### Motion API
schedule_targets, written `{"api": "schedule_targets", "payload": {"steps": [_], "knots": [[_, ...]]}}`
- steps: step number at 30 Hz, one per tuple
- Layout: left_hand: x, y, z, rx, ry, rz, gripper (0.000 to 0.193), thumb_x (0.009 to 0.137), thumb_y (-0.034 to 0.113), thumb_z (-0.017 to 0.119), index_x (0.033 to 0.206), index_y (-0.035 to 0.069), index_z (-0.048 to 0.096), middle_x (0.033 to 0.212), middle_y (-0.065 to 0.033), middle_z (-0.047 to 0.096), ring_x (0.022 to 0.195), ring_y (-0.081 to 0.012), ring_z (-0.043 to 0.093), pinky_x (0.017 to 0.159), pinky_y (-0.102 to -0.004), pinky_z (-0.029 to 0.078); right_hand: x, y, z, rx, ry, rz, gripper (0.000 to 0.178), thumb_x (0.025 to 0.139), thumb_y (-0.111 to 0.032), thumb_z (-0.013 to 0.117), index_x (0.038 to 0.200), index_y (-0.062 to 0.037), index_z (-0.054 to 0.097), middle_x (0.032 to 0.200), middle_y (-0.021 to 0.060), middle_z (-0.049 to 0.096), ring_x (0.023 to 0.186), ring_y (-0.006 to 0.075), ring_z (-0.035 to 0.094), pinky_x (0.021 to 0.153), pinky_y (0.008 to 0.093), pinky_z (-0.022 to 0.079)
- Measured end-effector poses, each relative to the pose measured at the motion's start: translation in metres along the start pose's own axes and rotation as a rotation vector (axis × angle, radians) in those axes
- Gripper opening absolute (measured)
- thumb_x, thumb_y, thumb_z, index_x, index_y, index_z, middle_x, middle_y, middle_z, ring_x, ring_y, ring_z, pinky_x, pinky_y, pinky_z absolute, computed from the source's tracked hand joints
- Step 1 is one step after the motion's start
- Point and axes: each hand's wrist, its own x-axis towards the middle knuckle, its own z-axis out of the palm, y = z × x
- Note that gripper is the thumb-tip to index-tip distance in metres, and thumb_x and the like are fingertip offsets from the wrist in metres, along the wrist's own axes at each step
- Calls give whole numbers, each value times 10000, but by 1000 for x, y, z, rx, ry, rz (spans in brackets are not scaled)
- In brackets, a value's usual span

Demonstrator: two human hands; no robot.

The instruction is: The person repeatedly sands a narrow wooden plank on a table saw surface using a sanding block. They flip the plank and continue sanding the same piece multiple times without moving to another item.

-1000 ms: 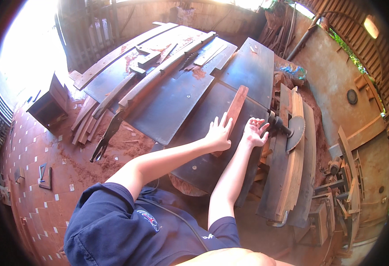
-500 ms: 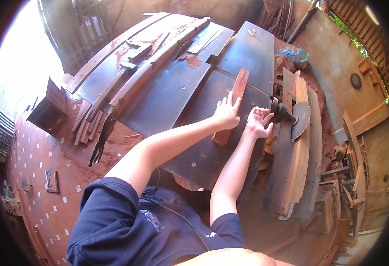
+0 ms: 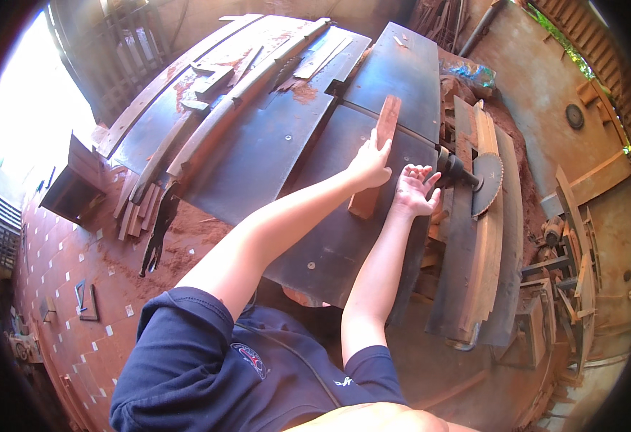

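My left hand (image 3: 370,167) lies over a reddish wooden block (image 3: 389,121), thumb on one side and fingers along the other, holding it flat against the dark metal machine table (image 3: 322,223). The block's far end crosses toward a narrow slot across the table. To the right, my right hand (image 3: 416,191) hovers with its palm turned up. Its fingers are loosely curled and apart, with nothing in them. Just beyond that hand, a dark spindle (image 3: 459,170) sticks out of the machine's side and carries a round toothed saw blade (image 3: 487,186).
A long wooden rail (image 3: 247,93) runs across the left tabletop, with sawdust and offcuts beside it. Long boards (image 3: 484,266) flank the saw blade. Scrap wood (image 3: 546,309) piles up at the right. A dark wooden box (image 3: 74,183) stands on the tiled floor at left.
My left hand and the wooden block have slid a little farther away along the table. My right hand stays near the spindle. The whole view has shifted slightly.
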Motion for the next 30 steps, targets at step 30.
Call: {"api": "schedule_targets", "payload": {"steps": [30], "knots": [[85, -7, 18, -41, 15, 20, 786, 788, 175, 629, 1498, -24, 356, 1595, -308, 185, 1423, -430, 342, 1169, -415, 326, 25, 2, -6, -80, -54, 83, 386, 893, -308, 511, 1207, -99, 597, 1040, 142, 601, 897, 295, 558, 837, 474, 466]]}}
